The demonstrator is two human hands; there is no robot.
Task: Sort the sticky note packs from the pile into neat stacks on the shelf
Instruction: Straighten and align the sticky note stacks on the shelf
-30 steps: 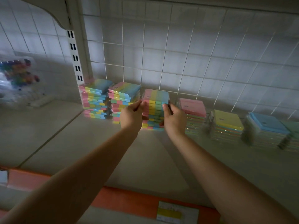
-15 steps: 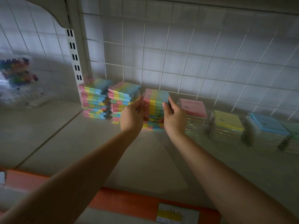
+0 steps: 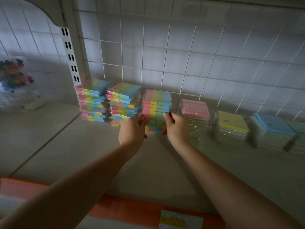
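While both arms are reaching over the beige shelf (image 3: 85,146), the left hand (image 3: 132,129) and right hand (image 3: 177,128) are gripping the third rainbow-striped, plastic-wrapped sticky note stack (image 3: 156,106) by its sides.

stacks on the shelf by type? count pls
Striped multicolour stacks: 3 (left, middle, third between the left hand and right hand)
Single-colour-top stacks: 4 (pink, yellow, blue, green at the frame edge)
Total: 7

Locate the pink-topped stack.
Head view, right of centre: the pink-topped stack stands on the shelf between the striped stack and the yellow-topped stack.
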